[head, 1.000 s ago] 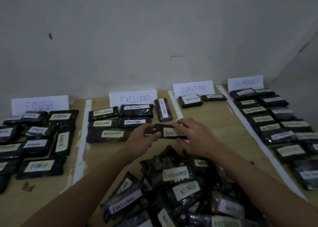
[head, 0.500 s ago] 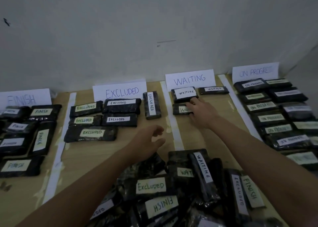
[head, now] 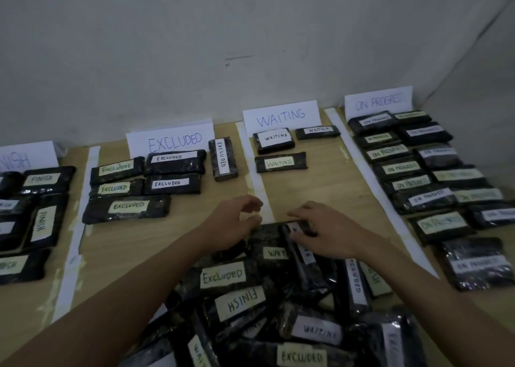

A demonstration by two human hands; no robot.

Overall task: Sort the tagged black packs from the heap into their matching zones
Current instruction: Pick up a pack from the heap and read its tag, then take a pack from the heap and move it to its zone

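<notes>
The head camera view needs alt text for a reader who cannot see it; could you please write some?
A person's right hand grips a pack atop a heap of tagged black packs, while the left hand hovers, loosely curled, beside it. Beyond, sorted packs lie in taped zones behind signs reading EXCLUDED, WAITING and ON PROGRESS.

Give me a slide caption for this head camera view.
Right hand reaches for a pack atop the heap; three packs lie in the WAITING zone.

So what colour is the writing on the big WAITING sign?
Blue writing on a white WAITING sign, clearest in the head view, the only one.
</notes>
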